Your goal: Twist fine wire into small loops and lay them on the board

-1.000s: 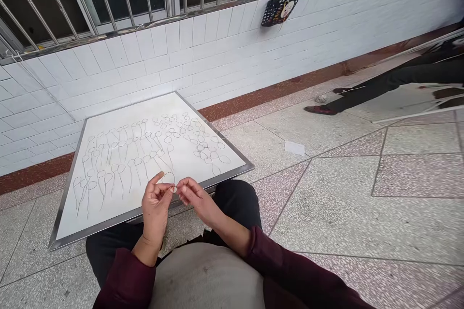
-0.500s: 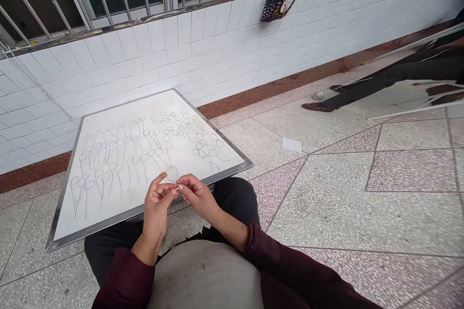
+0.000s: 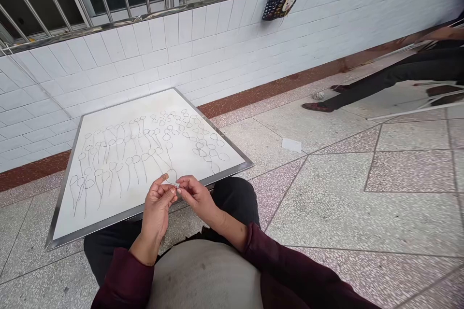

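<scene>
Between my fingertips is a thin dark wire loop (image 3: 172,171), its round part standing up above the near edge of the white board (image 3: 152,101). My left hand (image 3: 158,201) pinches the loop's lower end with thumb and forefinger. Against the same spot, my right hand (image 3: 197,199) has its thumb and forefinger closed on the wire. The exact join of the wire is hidden by the fingers. Several long-tailed wire loops (image 3: 99,174) lie in rows on the board's left and middle. Smaller figure-eight wire loops (image 3: 205,147) are grouped on its right.
The board has a metal rim (image 3: 232,170) and rests over my knees, close to a white tiled wall (image 3: 224,43). A polka-dot bag (image 3: 282,4) hangs from the window bars. A white paper (image 3: 291,145) lies on the floor. Another person's leg (image 3: 377,75) extends in at the right.
The right fingers have shifted slightly at the wire's lower end, and the loop has turned a little. Both hands stay at almost the same place.
</scene>
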### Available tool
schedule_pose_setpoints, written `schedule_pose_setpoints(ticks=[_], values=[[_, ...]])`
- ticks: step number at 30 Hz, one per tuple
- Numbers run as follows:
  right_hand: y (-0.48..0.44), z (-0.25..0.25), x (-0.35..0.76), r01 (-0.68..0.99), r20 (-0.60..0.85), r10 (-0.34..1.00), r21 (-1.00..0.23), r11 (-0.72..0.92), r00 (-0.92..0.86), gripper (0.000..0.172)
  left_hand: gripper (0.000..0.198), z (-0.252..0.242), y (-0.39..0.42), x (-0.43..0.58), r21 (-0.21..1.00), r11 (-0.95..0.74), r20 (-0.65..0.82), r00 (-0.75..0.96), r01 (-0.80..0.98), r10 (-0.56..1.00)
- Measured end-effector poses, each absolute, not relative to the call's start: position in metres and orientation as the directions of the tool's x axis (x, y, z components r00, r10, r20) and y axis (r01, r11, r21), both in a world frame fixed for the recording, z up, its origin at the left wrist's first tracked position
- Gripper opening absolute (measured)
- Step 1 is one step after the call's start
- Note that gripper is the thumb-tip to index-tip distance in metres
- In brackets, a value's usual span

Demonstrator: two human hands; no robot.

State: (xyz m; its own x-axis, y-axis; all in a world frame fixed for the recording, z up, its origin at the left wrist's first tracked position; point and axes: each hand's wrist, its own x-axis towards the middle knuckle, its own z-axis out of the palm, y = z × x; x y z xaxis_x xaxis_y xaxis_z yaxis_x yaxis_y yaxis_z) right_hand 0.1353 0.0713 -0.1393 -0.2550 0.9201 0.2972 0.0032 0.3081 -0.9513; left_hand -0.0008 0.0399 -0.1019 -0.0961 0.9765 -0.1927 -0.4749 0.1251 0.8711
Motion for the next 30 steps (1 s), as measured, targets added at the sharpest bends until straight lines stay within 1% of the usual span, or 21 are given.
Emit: schedule_pose_setpoints(ticks=[3,5,8,10,12,13,14,15,16,17,18,19,20,21,22,23,25,28,30], values=[[0.071,-0.139,0.135,0.016,0.284,0.924,-0.955,0.298,-0.258,0.015,0.049,-0.102,0.040,-0.001,0.866,0.125,-0.195,-0.097,-0.484,0.976],[0.070,-0.140,0.134,-0.018,0.254,0.934,-0.966,0.258,-0.251,0.014,0.050,-0.101,0.040,-0.002,0.856,0.124,-0.204,-0.106,-0.502,0.973],[0.070,-0.143,0.130,-0.149,0.143,0.951,-0.983,0.105,-0.274,0.017,0.053,-0.101,0.040,-0.003,0.839,0.113,-0.212,-0.128,-0.532,0.969],[0.069,-0.145,0.127,-0.253,0.064,0.957,-0.967,-0.010,-0.284,0.019,0.054,-0.100,0.041,-0.005,0.827,0.083,-0.202,-0.157,-0.556,0.967],[0.068,-0.149,0.123,-0.326,0.014,0.965,-0.943,-0.074,-0.261,0.020,0.055,-0.100,0.042,-0.007,0.819,0.038,-0.187,-0.203,-0.573,0.961],[0.067,-0.150,0.122,-0.335,0.008,0.969,-0.939,-0.078,-0.247,0.020,0.055,-0.099,0.042,-0.009,0.818,0.018,-0.181,-0.228,-0.575,0.957],[0.066,-0.152,0.121,-0.317,0.022,0.972,-0.947,-0.055,-0.236,0.021,0.055,-0.099,0.043,-0.010,0.819,0.004,-0.178,-0.248,-0.574,0.952],[0.066,-0.154,0.121,-0.264,0.062,0.972,-0.965,0.000,-0.225,0.022,0.055,-0.099,0.043,-0.011,0.821,0.000,-0.180,-0.260,-0.572,0.949],[0.065,-0.155,0.121,-0.169,0.129,0.968,-0.981,0.093,-0.215,0.023,0.054,-0.099,0.043,-0.012,0.823,0.005,-0.186,-0.261,-0.569,0.947],[0.065,-0.156,0.122,-0.035,0.218,0.954,-0.976,0.216,-0.205,0.026,0.054,-0.100,0.043,-0.012,0.825,0.015,-0.194,-0.258,-0.565,0.946],[0.065,-0.156,0.123,0.123,0.320,0.925,-0.929,0.348,-0.206,0.027,0.053,-0.100,0.043,-0.012,0.827,0.027,-0.201,-0.252,-0.562,0.947],[0.065,-0.156,0.125,0.279,0.418,0.878,-0.837,0.472,-0.231,0.028,0.053,-0.100,0.043,-0.013,0.828,0.035,-0.207,-0.246,-0.560,0.947],[0.065,-0.155,0.128,0.402,0.500,0.819,-0.713,0.574,-0.282,0.026,0.053,-0.101,0.043,-0.012,0.828,0.041,-0.211,-0.243,-0.559,0.947],[0.065,-0.154,0.130,0.479,0.553,0.755,-0.586,0.654,-0.353,0.024,0.053,-0.101,0.043,-0.012,0.827,0.044,-0.214,-0.242,-0.560,0.947],[0.065,-0.153,0.132,0.513,0.582,0.694,-0.477,0.713,-0.423,0.021,0.053,-0.101,0.043,-0.012,0.826,0.044,-0.216,-0.242,-0.562,0.946],[0.066,-0.152,0.133,0.521,0.596,0.644,-0.397,0.756,-0.480,0.019,0.054,-0.101,0.043,-0.012,0.825,0.046,-0.218,-0.243,-0.563,0.945],[0.067,-0.151,0.135,0.519,0.612,0.586,-0.312,0.796,-0.531,0.015,0.054,-0.102,0.043,-0.013,0.827,0.056,-0.228,-0.243,-0.559,0.943],[0.068,-0.152,0.135,0.524,0.617,0.572,-0.284,0.803,-0.541,0.016,0.053,-0.104,0.043,-0.014,0.835,0.061,-0.227,-0.242,-0.547,0.943],[0.069,-0.155,0.133,0.505,0.596,0.571,-0.297,0.810,-0.565,0.021,0.052,-0.105,0.042,-0.014,0.837,0.047,-0.215,-0.249,-0.546,0.944]])
